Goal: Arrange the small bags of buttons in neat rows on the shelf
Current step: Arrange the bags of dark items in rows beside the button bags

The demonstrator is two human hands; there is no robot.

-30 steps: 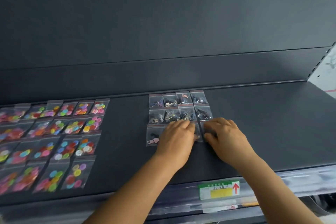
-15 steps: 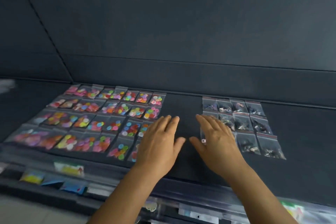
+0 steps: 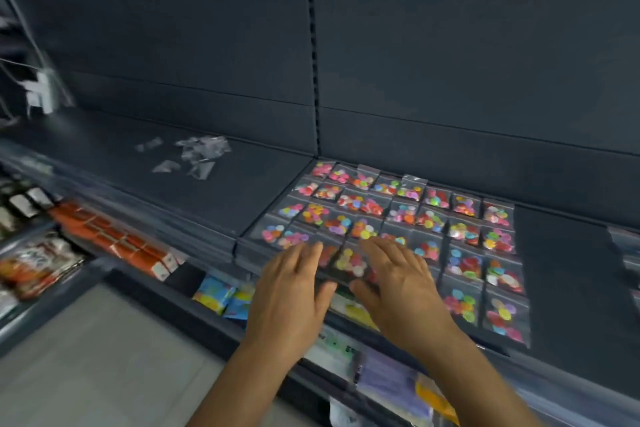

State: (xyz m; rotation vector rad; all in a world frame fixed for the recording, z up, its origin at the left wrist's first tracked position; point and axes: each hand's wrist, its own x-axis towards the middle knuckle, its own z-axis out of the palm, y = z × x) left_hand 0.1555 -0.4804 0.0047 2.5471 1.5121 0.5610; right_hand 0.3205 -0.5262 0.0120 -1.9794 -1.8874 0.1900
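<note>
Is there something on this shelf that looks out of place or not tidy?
Yes. A loose pile of clear bags lies scattered to the left on the shelf, apart from the neat rows of button bags.

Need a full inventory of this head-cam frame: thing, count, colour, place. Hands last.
button bags: a few dozen, exact count unclear, clear with multicoloured buttons, in rows on the shelf right of the upright joint
shelf: one, dark grey, across the middle of the frame
empty clear bags: a loose handful, transparent, on the shelf to the left
more clear bags: a few, contents not discernible, cut off at the right edge
orange boxes: a row, lower shelf on the left
packets: several, blue and yellow, lower shelf below the hands
left hand: fingers straight, over the front row of bags
right hand: fingers straight, over the front row beside it
</note>
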